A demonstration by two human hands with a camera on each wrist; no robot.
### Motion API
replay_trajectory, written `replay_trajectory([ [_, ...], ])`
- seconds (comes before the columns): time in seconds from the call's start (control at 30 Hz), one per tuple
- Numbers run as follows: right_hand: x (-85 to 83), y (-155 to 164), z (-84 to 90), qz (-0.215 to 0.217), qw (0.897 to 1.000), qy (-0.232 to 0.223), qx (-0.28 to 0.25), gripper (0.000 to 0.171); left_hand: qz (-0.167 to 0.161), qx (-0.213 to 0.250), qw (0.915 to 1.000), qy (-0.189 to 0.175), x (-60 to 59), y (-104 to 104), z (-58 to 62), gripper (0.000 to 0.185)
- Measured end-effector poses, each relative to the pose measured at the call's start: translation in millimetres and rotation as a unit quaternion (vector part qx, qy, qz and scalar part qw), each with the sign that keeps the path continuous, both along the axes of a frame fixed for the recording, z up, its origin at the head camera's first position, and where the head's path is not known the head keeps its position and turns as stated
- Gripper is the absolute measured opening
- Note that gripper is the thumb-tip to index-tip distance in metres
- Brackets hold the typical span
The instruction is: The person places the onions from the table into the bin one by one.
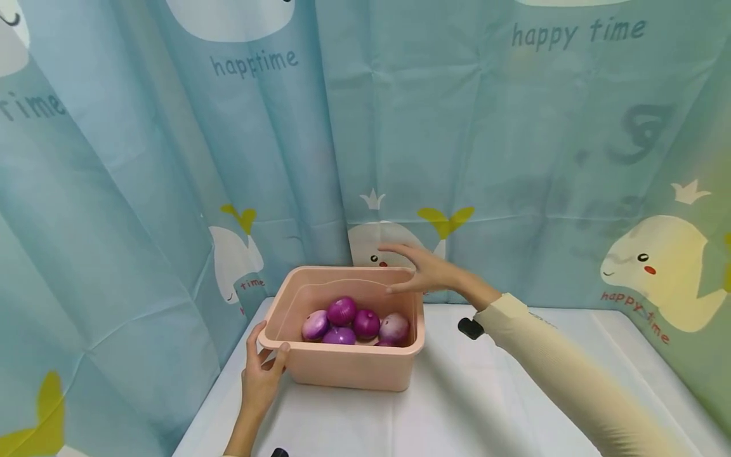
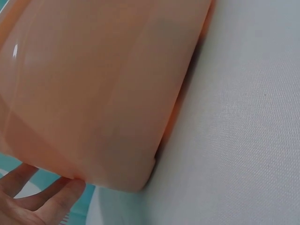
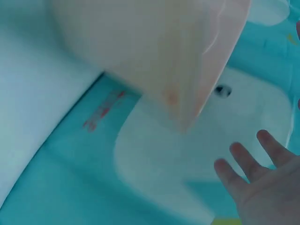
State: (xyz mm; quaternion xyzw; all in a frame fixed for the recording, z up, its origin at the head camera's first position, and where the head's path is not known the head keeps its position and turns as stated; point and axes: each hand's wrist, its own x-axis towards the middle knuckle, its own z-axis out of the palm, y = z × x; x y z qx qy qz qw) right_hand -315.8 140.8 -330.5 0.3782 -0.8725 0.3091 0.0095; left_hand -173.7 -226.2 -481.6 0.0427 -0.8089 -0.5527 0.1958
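A pink plastic bin (image 1: 348,369) stands on the white table with several purple onions (image 1: 366,324) inside. At its front left corner my left hand (image 1: 261,383) holds the bin, the thumb at the front rim and the fingers along the left side. In the left wrist view, fingertips (image 2: 75,185) press against the bin's wall. My right hand (image 1: 429,269) is raised at the back right corner, thumb and fingers spread wide with nothing between them. The right wrist view shows its fingers (image 3: 243,159) apart from the bin's blurred wall.
A white cloth-like surface covers the table (image 1: 480,393), which extends right of the bin. Close behind and on the left hangs a blue curtain (image 1: 274,158) printed with whales and lettering.
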Motion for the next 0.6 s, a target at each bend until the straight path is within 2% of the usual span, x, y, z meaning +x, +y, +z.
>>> replay_trajectory([
  [0.2, 9.1, 56.1, -10.8, -0.074, 0.996, 0.029, 0.026, 0.090, -0.001, -0.001, 1.0000, -0.001, -5.8, 0.5, -3.2, 0.068],
  [0.37, 19.7, 102.5, -21.9, -0.131, 0.989, 0.045, 0.044, 0.090, -0.002, 0.001, 1.0000, -0.003, -9.1, 2.0, -5.9, 0.068],
  [0.5, 29.9, 127.0, -29.2, -0.156, 0.982, 0.064, 0.080, 0.090, -0.004, 0.009, 0.9999, -0.015, -2.7, 2.2, -5.9, 0.068],
  [0.6, 35.6, 137.8, -34.4, -0.163, 0.979, 0.074, 0.101, 0.090, -0.020, 0.007, 0.9993, -0.030, 3.2, -0.8, -0.8, 0.069],
])
